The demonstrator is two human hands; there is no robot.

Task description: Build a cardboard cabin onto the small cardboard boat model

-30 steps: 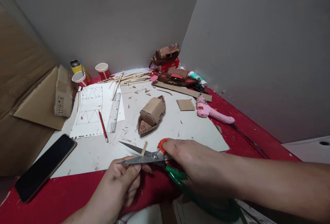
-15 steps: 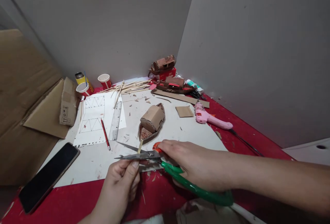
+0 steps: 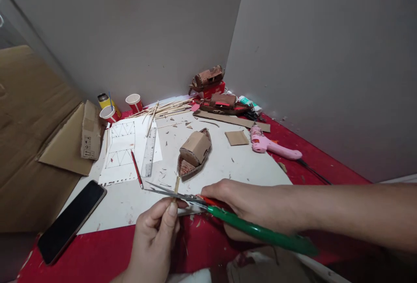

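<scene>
My right hand (image 3: 234, 202) is closed around the green and orange handles of a pair of scissors (image 3: 247, 225). The scissor blades point left and lie nearly together across a thin pale wooden strip (image 3: 177, 184). My left hand (image 3: 158, 231) pinches the near end of that strip between thumb and fingers, just below the blades. Past the strip's far tip sits a small cardboard boat (image 3: 195, 151) with a curved brown roof. Whether the strip touches the boat's point I cannot tell.
A phone (image 3: 72, 222) lies at left, near a cardboard box (image 3: 39, 113). A pencil (image 3: 137, 170), a ruler (image 3: 149, 152) and a drawing (image 3: 122, 146) lie behind. A pink glue gun (image 3: 273, 146) is at right. Thin sticks (image 3: 166, 109), paper cups (image 3: 133, 102) and two more boats (image 3: 224, 104) stand farther back.
The scissor blades have come closer together across the strip, and the green handle has tilted and moved to the right. The whole view has shifted slightly.
</scene>
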